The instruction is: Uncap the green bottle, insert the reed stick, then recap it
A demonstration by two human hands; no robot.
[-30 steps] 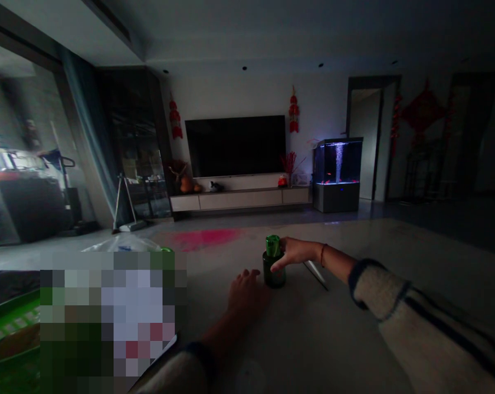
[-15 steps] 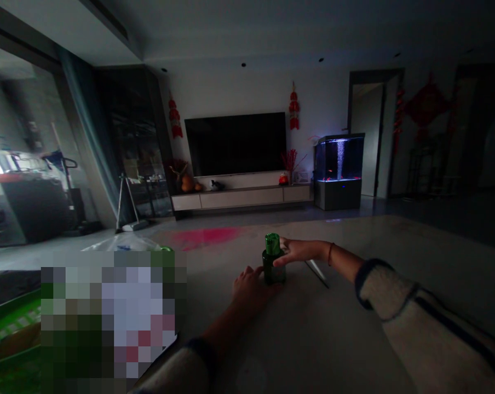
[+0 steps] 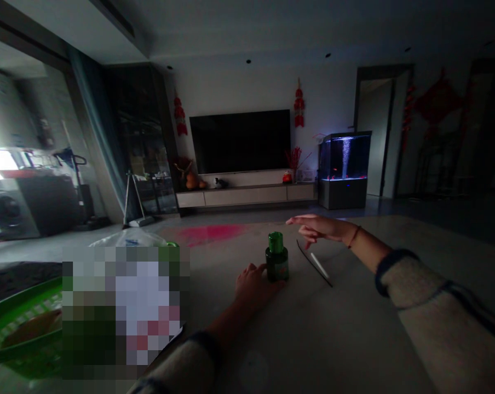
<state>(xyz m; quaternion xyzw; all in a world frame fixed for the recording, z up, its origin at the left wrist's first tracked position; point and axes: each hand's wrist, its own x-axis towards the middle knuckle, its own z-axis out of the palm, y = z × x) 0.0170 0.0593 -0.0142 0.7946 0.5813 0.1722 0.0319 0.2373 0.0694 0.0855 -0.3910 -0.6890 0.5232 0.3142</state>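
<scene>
One green capped bottle (image 3: 277, 261) stands on the bench (image 3: 333, 339), the left hand (image 3: 251, 284) grasping its base, seemingly to steady it. The right hand (image 3: 315, 226) hovers empty; lifting would need a firmer hold.

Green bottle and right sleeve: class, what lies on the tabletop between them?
Between the green bottle and right sleeve, the head view shows a white stick and a thin dark strand.

One head-worn camera looks forward and down across a near tabletop (image 3: 333, 334) toward a distant television (image 3: 240, 142).
</scene>
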